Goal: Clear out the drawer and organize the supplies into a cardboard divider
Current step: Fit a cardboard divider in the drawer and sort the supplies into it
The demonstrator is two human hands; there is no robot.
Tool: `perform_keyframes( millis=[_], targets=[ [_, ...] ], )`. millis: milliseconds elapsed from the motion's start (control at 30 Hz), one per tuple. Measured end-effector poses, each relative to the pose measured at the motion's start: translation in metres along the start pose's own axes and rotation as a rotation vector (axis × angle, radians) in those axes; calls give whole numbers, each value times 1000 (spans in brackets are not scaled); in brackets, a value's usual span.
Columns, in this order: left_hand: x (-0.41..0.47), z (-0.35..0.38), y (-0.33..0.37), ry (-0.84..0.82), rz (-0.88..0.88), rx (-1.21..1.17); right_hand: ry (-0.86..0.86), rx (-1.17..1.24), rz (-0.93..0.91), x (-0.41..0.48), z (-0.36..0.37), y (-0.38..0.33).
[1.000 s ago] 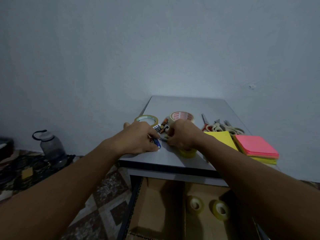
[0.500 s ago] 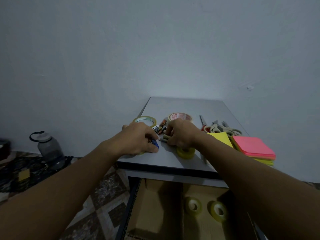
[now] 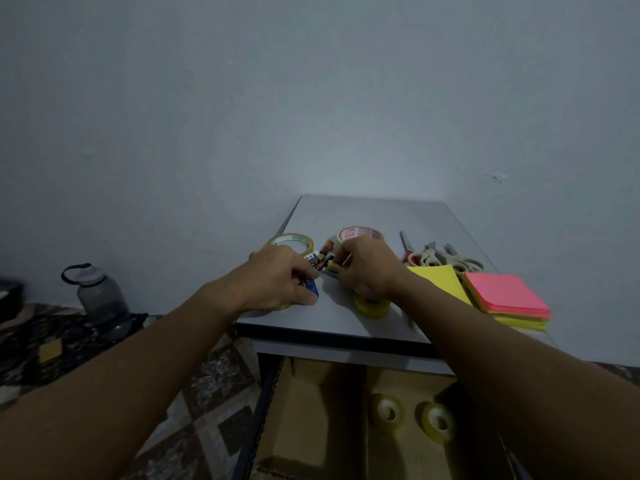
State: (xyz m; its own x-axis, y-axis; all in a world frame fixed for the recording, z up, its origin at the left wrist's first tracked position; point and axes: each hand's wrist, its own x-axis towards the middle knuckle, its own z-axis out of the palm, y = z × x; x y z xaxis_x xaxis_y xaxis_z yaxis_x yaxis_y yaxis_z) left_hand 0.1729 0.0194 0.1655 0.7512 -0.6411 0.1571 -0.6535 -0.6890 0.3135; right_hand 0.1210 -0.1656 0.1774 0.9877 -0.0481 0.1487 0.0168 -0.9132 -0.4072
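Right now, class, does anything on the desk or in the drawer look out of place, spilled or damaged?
Nothing stands out. Loose batteries lie scattered between both hands, mid-sorting. Two tape rolls stand on edge in the cardboard divider, and the sticky notes are neatly stacked.

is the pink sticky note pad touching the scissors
Apart. The head view shows bare grey tabletop between the pink sticky note pad and the scissors.

A single head-worn wide-angle view looks forward and slightly down along both forearms toward a small grey table against a pale wall, close enough that the open cardboard divider fills the bottom edge.
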Motion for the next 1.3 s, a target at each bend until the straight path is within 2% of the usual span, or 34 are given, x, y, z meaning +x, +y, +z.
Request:
perform_keyframes(
  millis=[167,400,700,900,1067,1200,1300],
  targets=[
    [4,-4,5,-79,30,95,22,11,-5,-4,-5,0],
    [5,-4,2,-48,58,100,40,-7,-11,-6,-10,1],
    [-20,-17,20,155,32,-199,140,52,1,-19,-24,2],
    [-70,-23,32,172,-6,-310,163,181,37,-51,-35,2],
    [-123,-4,41,78,42,-309,187,309,98,-93,-37,7],
    [-165,23,45,-68,86,-310,193,372,104,-129,-28,9],
    [-189,52,50,-213,125,-203,180,407,118,-153,-18,10]
  ],
)
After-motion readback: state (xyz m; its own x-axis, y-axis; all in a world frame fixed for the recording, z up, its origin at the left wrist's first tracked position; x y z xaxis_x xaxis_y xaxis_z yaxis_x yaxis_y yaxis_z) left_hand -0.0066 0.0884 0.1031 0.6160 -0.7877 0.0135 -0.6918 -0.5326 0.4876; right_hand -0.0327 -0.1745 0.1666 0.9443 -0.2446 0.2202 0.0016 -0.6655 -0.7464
